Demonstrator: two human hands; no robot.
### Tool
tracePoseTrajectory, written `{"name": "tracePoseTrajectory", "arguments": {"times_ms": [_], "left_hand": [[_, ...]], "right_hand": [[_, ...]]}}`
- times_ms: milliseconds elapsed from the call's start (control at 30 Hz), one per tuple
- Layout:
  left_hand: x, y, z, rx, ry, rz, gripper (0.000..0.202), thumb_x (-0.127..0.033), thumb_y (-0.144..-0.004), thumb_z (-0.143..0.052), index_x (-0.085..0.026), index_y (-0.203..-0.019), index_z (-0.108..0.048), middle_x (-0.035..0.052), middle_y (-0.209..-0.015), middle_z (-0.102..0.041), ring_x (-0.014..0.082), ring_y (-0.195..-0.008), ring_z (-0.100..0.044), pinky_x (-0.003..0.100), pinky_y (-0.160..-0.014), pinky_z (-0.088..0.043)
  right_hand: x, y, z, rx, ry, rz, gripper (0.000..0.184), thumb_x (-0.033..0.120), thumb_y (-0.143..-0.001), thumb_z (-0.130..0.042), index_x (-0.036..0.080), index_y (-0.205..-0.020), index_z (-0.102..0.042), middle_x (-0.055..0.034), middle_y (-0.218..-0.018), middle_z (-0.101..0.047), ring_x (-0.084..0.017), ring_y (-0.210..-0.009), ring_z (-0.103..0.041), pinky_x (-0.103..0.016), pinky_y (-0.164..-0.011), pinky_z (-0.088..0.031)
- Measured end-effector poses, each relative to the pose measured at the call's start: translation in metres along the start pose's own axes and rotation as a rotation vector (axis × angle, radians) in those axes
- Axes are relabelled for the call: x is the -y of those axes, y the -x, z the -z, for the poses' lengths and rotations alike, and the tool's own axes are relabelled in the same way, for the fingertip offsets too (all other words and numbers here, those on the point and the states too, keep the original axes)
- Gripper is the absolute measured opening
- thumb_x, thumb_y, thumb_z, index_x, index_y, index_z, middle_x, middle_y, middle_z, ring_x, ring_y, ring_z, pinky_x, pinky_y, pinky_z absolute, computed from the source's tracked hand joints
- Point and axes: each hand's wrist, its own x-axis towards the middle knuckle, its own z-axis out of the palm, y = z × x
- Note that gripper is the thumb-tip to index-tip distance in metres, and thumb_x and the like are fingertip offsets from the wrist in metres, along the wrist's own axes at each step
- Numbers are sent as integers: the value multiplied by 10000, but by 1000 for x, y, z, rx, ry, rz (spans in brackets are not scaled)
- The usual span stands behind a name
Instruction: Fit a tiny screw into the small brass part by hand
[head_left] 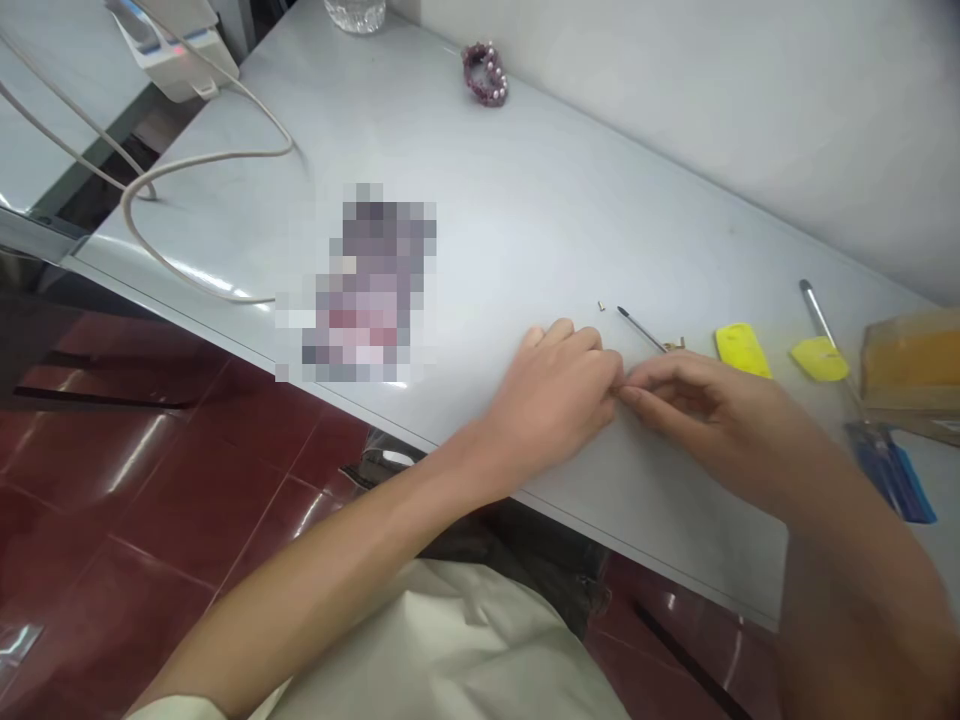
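The fingers of the left hand (551,400) are bent inward, and their tips meet the pinched fingers of the right hand (731,415). Whether something small is grasped there I cannot tell, because the fingers cover it. From this meeting point, a thin rod (639,326) lies at 12 to 1 o'clock on the tabletop (525,220), near one tiny brass piece (601,306); another metal piece (679,344), at 2 o'clock, is partly hidden by the right hand. A yellow piece (742,350) is near 3 o'clock. Between 11 and 1 o'clock the surface stretches widely up to the wall (712,90). The left hand shows its back, and its forearm crosses the front edge at 8 o'clock. Near 10 o'clock, a pixelated patch (371,285) cannot be made out; at 11, beyond, lies a beaded bracelet (486,75).
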Motion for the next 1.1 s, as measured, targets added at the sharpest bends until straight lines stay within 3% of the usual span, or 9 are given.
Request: {"name": "tracePoseTrajectory", "arguments": {"times_ms": [367, 667, 1100], "left_hand": [[0, 0, 0, 7, -8, 5, 121, -249, -932, -570, -218, -918, -686, 51, -1002, -672, 247, -1006, -548, 413, -857, -411], [-3, 3, -7, -85, -47, -1, 140, -198, -938, -548, -195, -931, -687, 46, -964, -668, 238, -984, -552, 409, -842, -398], [-3, 3, -3, -56, -22, 5, 141, -205, -919, -556, -196, -940, -695, 42, -967, -666, 233, -997, -556, 400, -867, -397]], "right_hand": [[-1, 0, 2, 2, -14, -26, 358, 584, -835, -617, 235, -876, -687, -45, -895, -710, -197, -743, -638, -327, -665, -482], [3, -1, 3, 33, -2, -26, 356, 581, -852, -609, 232, -877, -671, -45, -883, -710, -207, -745, -644, -335, -663, -488], [2, 0, 3, 27, 4, -24, 340, 563, -856, -605, 231, -878, -672, -38, -880, -698, -188, -736, -633, -318, -651, -480]]}}
